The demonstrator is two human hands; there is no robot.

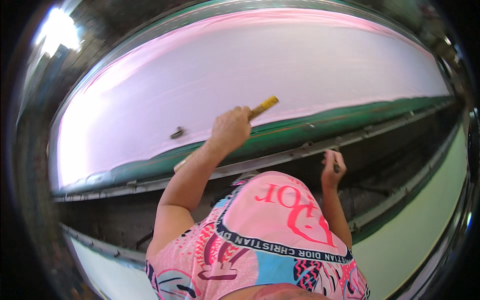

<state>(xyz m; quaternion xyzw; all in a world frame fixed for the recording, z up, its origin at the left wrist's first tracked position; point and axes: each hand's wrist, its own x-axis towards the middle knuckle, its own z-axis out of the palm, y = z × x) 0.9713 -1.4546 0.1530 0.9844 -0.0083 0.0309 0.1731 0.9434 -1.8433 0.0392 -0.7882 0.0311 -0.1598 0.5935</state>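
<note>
My left hand [231, 131] is closed around a long wooden stick [257, 108] with a yellow end. The stick slants over the near edge of a long table covered with pale pink fabric [310, 60]; its lower end shows behind my left forearm. My right hand [334, 169] is lower and to the right, beside the metal rail [280, 157] along the table's near side. Its fingers are curled round a small dark piece [336, 167], whose kind I cannot make out. A small metal block [177, 132] lies on the fabric, left of my left hand.
A green strip [320, 119] runs along the table's near edge, with small fittings on the rail. Behind me, across a dark aisle [120, 216], stands another long table with a pale green surface [425, 215]. Bright light [59, 32] comes from the far left.
</note>
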